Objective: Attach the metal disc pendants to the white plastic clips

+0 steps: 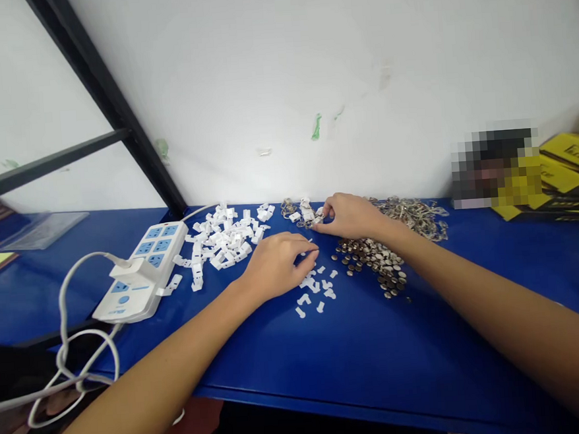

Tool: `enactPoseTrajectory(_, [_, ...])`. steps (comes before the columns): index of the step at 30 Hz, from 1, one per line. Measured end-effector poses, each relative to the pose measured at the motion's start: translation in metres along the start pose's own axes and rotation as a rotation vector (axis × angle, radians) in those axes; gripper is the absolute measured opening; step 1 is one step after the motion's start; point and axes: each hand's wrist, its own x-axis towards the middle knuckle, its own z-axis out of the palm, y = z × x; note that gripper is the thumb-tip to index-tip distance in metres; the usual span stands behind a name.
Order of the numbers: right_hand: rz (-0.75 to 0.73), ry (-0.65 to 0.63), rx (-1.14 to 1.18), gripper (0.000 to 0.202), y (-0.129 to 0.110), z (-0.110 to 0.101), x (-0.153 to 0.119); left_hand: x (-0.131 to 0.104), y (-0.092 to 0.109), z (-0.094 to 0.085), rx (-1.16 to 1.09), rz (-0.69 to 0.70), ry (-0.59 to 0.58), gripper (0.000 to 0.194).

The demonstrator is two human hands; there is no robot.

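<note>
My left hand (279, 264) hovers over the blue table, thumb and forefinger brought together; whatever may be between them is too small to make out. Just below its fingertips lie loose small flat white tabs (315, 286). My right hand (353, 216) reaches farther back, with thumb and fingers closed around a small white plastic piece (319, 219) at the edge of a little heap of white and metal parts (305, 210). Beneath the right wrist spreads a pile of round metal discs (382, 263). Behind it sits a tangle of metal clips (413, 213), partly covered by the forearm.
White plastic pieces (224, 238) form a heap left of my hands. A power strip (145, 273) with a plugged-in white cable (63, 312) lies farther left. Yellow-and-black boxes (563, 165) stand at the right. A wall and a black metal frame (107, 97) bound the table.
</note>
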Motion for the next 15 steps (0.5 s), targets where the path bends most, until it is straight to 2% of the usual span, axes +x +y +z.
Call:
enactPoseTrajectory(5, [0.063, 0.014, -0.06, 0.027, -0.003, 0.008, -0.001, 0.0, -0.001, -0.002, -0.021, -0.017, 0.048, 0.032])
enactPoseTrajectory(8, [0.063, 0.024, -0.089, 0.022, -0.003, 0.0, -0.007, 0.0, 0.001, -0.003, -0.041, -0.094, 0.117, 0.03])
enactPoseTrajectory(10, [0.052, 0.075, -0.145, 0.023, -0.005, -0.01, -0.014, 0.001, 0.002, -0.004, -0.065, -0.171, 0.2, 0.029])
enactPoseTrajectory(13, [-0.033, 0.218, -0.247, 0.027, -0.011, -0.025, -0.033, 0.002, 0.004, -0.007, -0.111, -0.259, 0.329, 0.029])
enactPoseTrajectory(15, [-0.144, 0.259, -0.192, 0.027, -0.019, -0.032, -0.049, 0.003, 0.003, -0.009, -0.188, -0.302, 0.376, 0.029])
